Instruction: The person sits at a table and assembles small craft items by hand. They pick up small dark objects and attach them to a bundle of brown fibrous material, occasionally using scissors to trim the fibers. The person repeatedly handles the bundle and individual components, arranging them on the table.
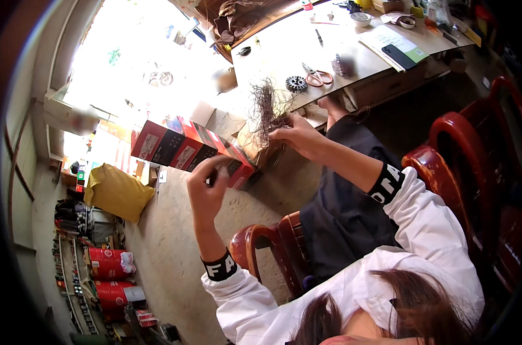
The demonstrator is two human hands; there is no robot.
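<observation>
By the table (pixel 284 50), the right hand (pixel 300 135) pinches the tangle (pixel 265 110); a light grip should limit snagging. The left hand (pixel 207 187) curls; whether it holds anything, I cannot tell.

At twelve o'clock, the dark strands (pixel 265 109) partly hide the right hand (pixel 295 135); at one, a brownish object (pixel 340 65) is blurred; at three, a red chair (pixel 431 172) is cut off.

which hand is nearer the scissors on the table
Right. The right hand, holding a tangle of dark strands, is below the scissors in the picture; the left hand is farther off, lower left, by the red-and-black box.
</observation>
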